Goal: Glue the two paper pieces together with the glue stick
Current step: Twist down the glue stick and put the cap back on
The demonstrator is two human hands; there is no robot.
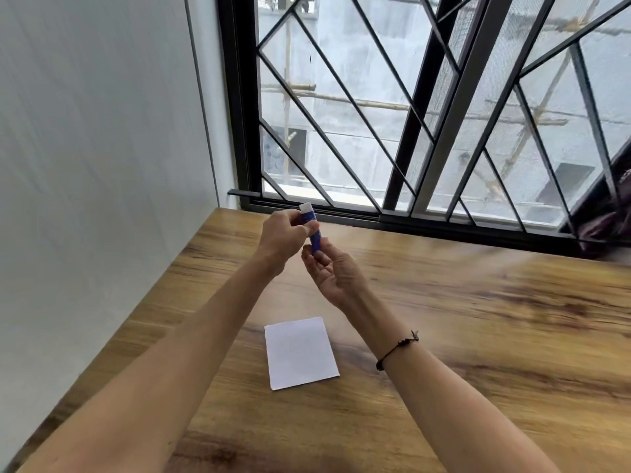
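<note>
Glue stick (313, 230) near upright, white end up, both hands gripping

Wooden table (478, 336) surface largely bare right of paper (301, 353) and toward near edge; hand passage open there. Paper lay flat, no obstruction in height. White wall (102, 131) bounded table on left side, closing off approach from that direction. Window (426, 107) with black diagonal grille closed off far edge. Both forearms crossed mid-table above surface; left hand (281, 238) and right hand (333, 268) met at glue stick (312, 230) over far part, near window sill, occupying that airspace.
</note>
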